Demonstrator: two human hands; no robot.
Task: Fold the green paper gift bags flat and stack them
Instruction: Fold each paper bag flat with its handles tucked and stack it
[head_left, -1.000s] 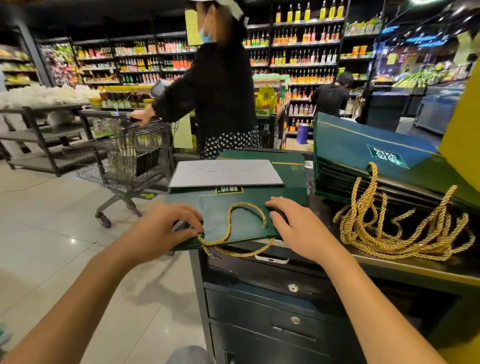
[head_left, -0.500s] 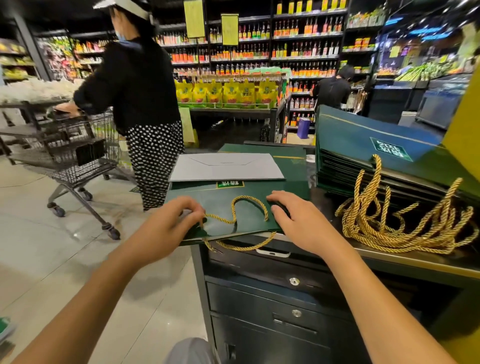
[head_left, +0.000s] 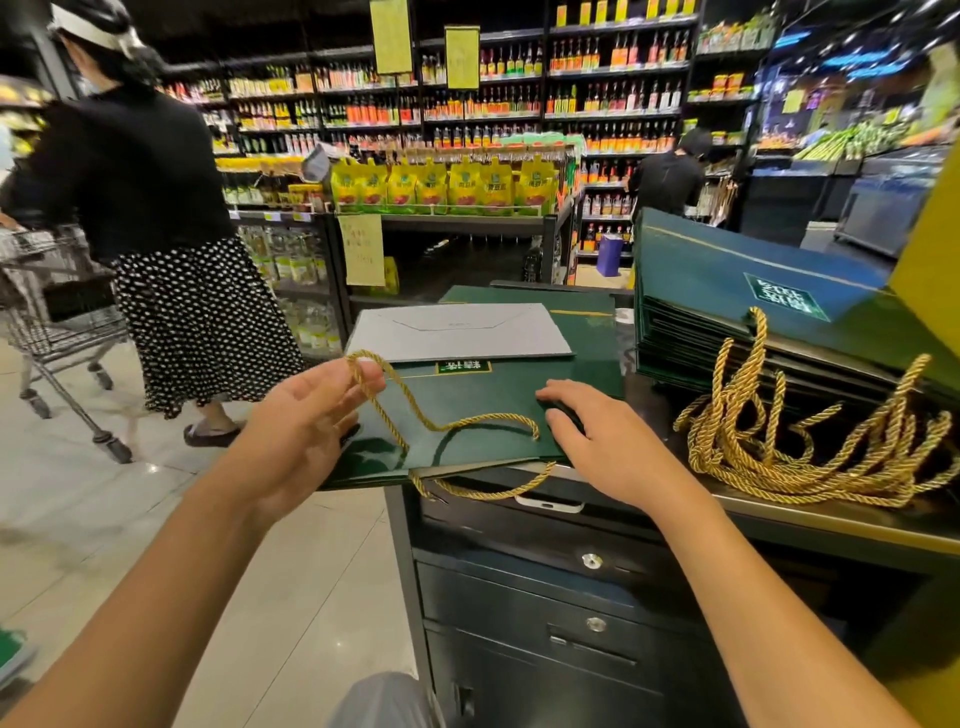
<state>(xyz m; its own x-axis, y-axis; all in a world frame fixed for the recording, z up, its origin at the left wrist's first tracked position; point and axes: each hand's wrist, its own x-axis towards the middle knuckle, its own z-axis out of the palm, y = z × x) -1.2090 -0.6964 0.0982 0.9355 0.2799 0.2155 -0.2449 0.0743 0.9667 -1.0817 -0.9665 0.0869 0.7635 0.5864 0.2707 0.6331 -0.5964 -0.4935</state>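
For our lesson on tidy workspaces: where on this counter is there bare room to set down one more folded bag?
Bare: the dark counter strip between the flat green bag and the bag stack, though narrow; also the top of the grey sheet behind. Crowded: the front right, where the stack's gold rope handles spill over.

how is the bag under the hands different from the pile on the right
The front bag is one bag, pressed by the right hand; the pile is many bags, untouched. The left hand holds up the front bag's cord; the pile's cords lie tangled. Both are dark green with gold cords.
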